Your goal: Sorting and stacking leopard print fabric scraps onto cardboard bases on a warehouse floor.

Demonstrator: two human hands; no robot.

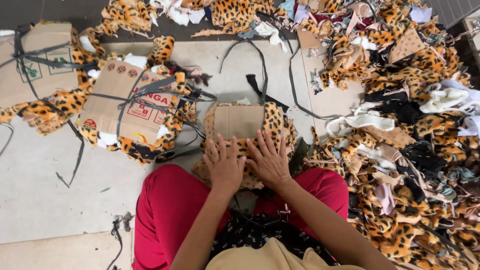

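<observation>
My left hand (223, 165) and my right hand (270, 160) lie flat, fingers spread, side by side on a stack of leopard-print fabric pieces (274, 120) on the floor between my knees. A brown cardboard sheet (239, 121) rests on top of the stack, just beyond my fingertips. A dark strap (263, 75) runs from under the stack and loops away across the floor. My legs in red trousers (165, 210) frame the stack on both sides.
Two tied bundles of leopard fabric, each topped with cardboard and bound with dark straps, lie at left (127, 107) and far left (37, 65). A large loose heap of leopard, white and black fabric scraps (410, 125) fills the right side. More scraps lie along the top (230, 12).
</observation>
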